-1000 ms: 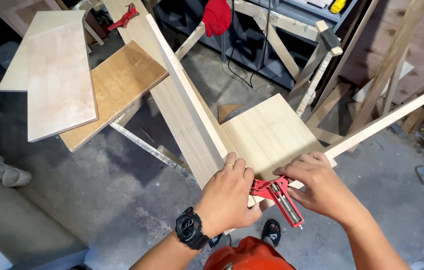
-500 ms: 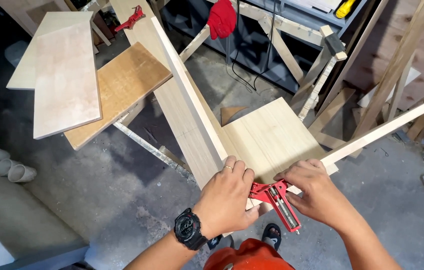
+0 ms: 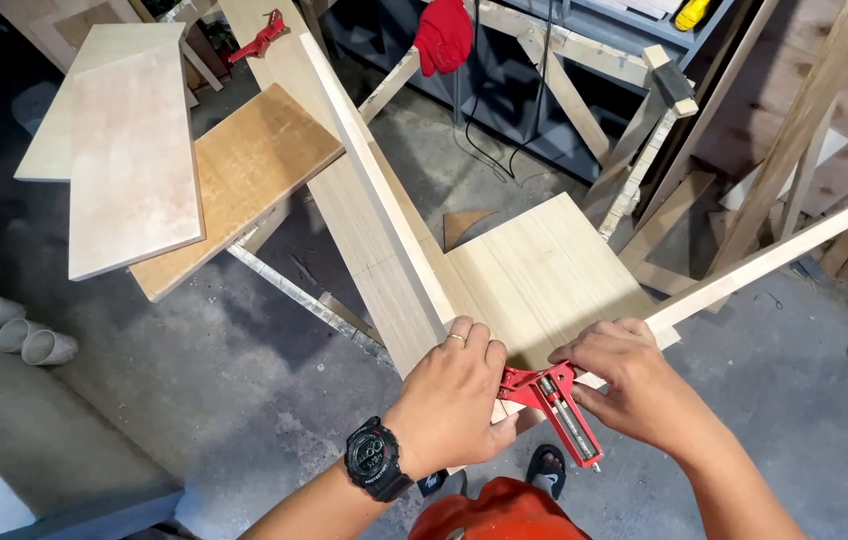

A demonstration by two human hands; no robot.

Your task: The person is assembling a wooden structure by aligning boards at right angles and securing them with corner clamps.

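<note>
Red metal sat right at the joint: the corner clamp point(image 3: 552, 400) straddled the spot where two pale boards met at a right angle, and both my hands were on it. My left hand point(image 3: 454, 395), with the black watch point(image 3: 376, 460) on its wrist, lay flat over the near end of the long upright board point(image 3: 374, 190), fingers point(image 3: 474, 335) pressed together and curled over its top edge, thumb down along the side. I judged that grip was there to pin the board hard into the clamp's corner so it could not slide off square. My right hand point(image 3: 634, 385) was closed around the clamp's screw handle, thumb and fingers pinching it from both sides, the handle pointing back toward me; whether it was being turned I could not tell.

From under my right hand the second board, a thin strip on edge point(image 3: 794, 245), ran away to the upper right. Both edges stood against the flat panel point(image 3: 544, 270), which lay in the angle between them like the floor of a box, so the clamp held the corner of a frame around it.

Farther off, at the far end of the long board, a second red clamp point(image 3: 262, 35) gripped the wood, presumably holding that end the same way. Spare panels point(image 3: 134, 150) rested to the left on a rough trestle, well apart from my hands, and a red glove point(image 3: 444, 35) hung at the top. Below, on the concrete floor point(image 3: 194, 400), was my sandalled foot point(image 3: 547, 468).
</note>
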